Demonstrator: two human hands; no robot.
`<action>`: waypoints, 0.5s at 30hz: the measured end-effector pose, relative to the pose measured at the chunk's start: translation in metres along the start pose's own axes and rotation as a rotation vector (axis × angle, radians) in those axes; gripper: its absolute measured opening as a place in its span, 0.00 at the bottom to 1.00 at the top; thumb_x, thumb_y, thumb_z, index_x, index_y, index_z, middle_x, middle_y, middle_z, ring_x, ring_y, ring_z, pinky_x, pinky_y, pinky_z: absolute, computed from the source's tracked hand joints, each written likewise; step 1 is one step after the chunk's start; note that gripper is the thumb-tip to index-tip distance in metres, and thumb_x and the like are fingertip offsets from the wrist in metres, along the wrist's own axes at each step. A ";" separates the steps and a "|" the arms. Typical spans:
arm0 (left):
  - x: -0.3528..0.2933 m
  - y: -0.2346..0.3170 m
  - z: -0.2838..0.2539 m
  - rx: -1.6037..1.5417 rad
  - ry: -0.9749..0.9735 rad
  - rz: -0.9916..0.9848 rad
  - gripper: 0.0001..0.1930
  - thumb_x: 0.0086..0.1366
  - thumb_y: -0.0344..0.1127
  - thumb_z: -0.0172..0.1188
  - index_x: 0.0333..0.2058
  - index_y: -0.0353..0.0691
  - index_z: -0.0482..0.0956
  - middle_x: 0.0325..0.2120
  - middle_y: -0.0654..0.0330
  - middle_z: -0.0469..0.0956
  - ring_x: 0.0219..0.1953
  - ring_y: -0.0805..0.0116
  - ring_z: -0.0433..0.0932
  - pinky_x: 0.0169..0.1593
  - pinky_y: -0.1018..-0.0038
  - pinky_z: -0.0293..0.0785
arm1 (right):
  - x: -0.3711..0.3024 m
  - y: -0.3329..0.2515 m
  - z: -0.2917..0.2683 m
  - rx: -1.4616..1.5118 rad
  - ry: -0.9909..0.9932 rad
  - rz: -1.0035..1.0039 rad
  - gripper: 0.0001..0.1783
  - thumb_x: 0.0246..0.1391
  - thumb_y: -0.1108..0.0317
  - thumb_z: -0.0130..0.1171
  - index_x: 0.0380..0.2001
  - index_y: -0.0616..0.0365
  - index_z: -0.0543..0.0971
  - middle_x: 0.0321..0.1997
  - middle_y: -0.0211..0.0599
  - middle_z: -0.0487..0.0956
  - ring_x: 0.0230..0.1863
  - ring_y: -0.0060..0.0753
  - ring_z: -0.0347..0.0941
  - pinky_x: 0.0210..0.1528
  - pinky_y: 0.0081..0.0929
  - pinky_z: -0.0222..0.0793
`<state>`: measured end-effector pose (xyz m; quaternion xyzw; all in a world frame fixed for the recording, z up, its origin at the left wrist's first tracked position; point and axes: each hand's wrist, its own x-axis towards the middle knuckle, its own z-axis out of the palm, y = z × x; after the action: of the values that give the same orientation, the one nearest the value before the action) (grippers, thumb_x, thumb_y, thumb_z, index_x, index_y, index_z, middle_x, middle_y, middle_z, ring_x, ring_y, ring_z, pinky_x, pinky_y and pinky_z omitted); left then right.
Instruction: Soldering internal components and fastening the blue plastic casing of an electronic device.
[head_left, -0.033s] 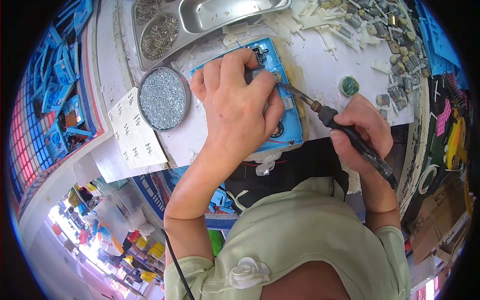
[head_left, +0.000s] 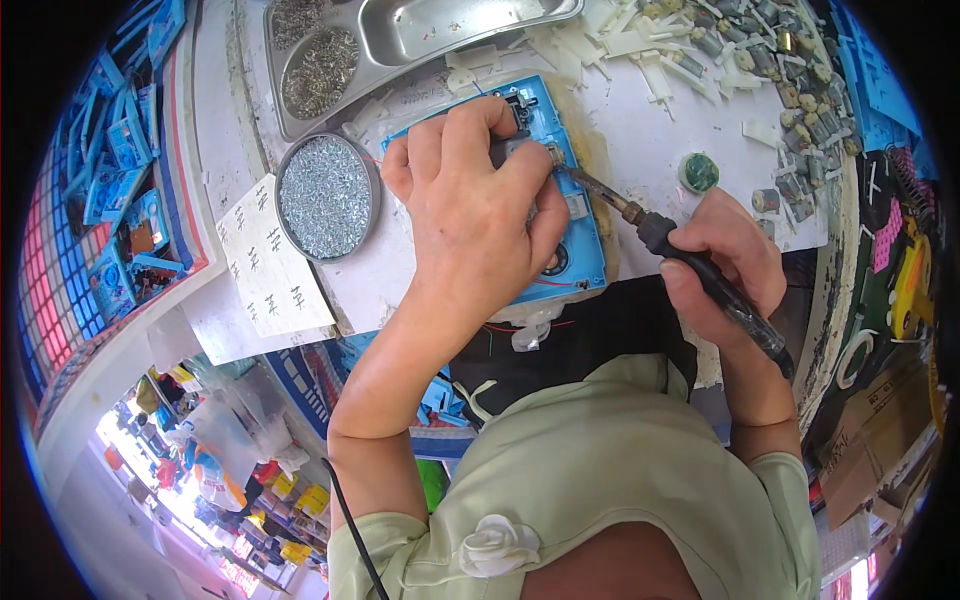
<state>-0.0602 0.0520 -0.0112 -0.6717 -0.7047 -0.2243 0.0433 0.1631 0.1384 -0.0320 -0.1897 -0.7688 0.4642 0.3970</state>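
A blue plastic casing (head_left: 587, 232) with black parts and thin red wires lies in front of me. Over it bends my left hand (head_left: 468, 195), its fingers curled and closed around what looks like a small grey motor (head_left: 510, 148), mostly hidden by them. My right hand (head_left: 735, 262) grips the dark handle of a soldering iron (head_left: 660, 232) on the right. The iron's metal tip points left and reaches the motor's end; whether it touches cannot be made out. A small round green-topped piece (head_left: 698, 172) sits just beyond the right hand.
Left of the casing stands a round dish of small metal pieces (head_left: 325, 197), over a paper with handwriting (head_left: 275, 262). A metal tray (head_left: 375, 70) with small screws is behind. Loose motors (head_left: 800, 130) and white plastic parts (head_left: 655, 65) lie far right; blue casings (head_left: 130, 205) far left.
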 end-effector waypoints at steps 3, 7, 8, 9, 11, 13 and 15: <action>0.000 0.000 0.001 -0.001 0.002 -0.001 0.08 0.47 0.36 0.68 0.29 0.47 0.83 0.43 0.58 0.72 0.46 0.55 0.69 0.51 0.60 0.57 | -0.001 0.002 0.001 -0.012 0.006 -0.031 0.14 0.48 0.73 0.72 0.37 0.62 0.79 0.25 0.35 0.78 0.21 0.31 0.67 0.23 0.26 0.61; 0.001 0.001 -0.001 -0.006 -0.010 -0.006 0.08 0.47 0.36 0.68 0.28 0.46 0.83 0.43 0.58 0.72 0.46 0.55 0.70 0.52 0.60 0.57 | -0.003 0.004 0.001 -0.018 -0.002 -0.070 0.14 0.48 0.73 0.72 0.37 0.62 0.79 0.26 0.35 0.78 0.21 0.32 0.67 0.23 0.27 0.60; 0.001 0.001 -0.001 -0.007 -0.006 -0.007 0.08 0.47 0.37 0.68 0.28 0.46 0.83 0.43 0.58 0.72 0.46 0.55 0.70 0.52 0.60 0.57 | -0.003 0.004 0.001 -0.019 -0.004 -0.072 0.14 0.48 0.73 0.72 0.37 0.62 0.79 0.26 0.35 0.78 0.21 0.32 0.67 0.23 0.27 0.60; 0.000 0.001 0.000 -0.007 -0.002 -0.009 0.08 0.47 0.37 0.68 0.28 0.46 0.82 0.43 0.58 0.72 0.46 0.55 0.70 0.53 0.59 0.57 | -0.004 0.004 0.000 -0.020 -0.005 -0.074 0.14 0.48 0.73 0.72 0.37 0.62 0.79 0.26 0.35 0.78 0.21 0.32 0.67 0.23 0.27 0.59; 0.000 0.000 0.001 -0.008 -0.002 -0.010 0.07 0.47 0.37 0.68 0.27 0.46 0.82 0.43 0.58 0.72 0.47 0.55 0.70 0.53 0.59 0.57 | -0.005 0.004 -0.001 -0.026 0.000 -0.072 0.14 0.48 0.74 0.72 0.38 0.62 0.79 0.26 0.35 0.78 0.21 0.32 0.67 0.23 0.27 0.59; 0.001 0.001 -0.001 -0.011 -0.011 -0.013 0.07 0.47 0.36 0.68 0.27 0.46 0.82 0.42 0.58 0.73 0.46 0.55 0.70 0.53 0.59 0.57 | -0.005 0.003 -0.002 -0.026 0.003 -0.067 0.14 0.48 0.74 0.72 0.38 0.62 0.79 0.26 0.35 0.78 0.21 0.32 0.67 0.24 0.27 0.59; 0.001 0.002 -0.002 -0.008 -0.011 -0.014 0.07 0.47 0.36 0.68 0.27 0.46 0.83 0.42 0.57 0.73 0.47 0.55 0.70 0.53 0.59 0.57 | -0.005 0.002 -0.003 -0.020 0.006 -0.059 0.14 0.48 0.74 0.72 0.37 0.62 0.80 0.26 0.35 0.79 0.21 0.32 0.67 0.24 0.27 0.59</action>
<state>-0.0590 0.0525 -0.0090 -0.6682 -0.7088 -0.2235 0.0350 0.1687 0.1379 -0.0350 -0.1722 -0.7773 0.4441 0.4111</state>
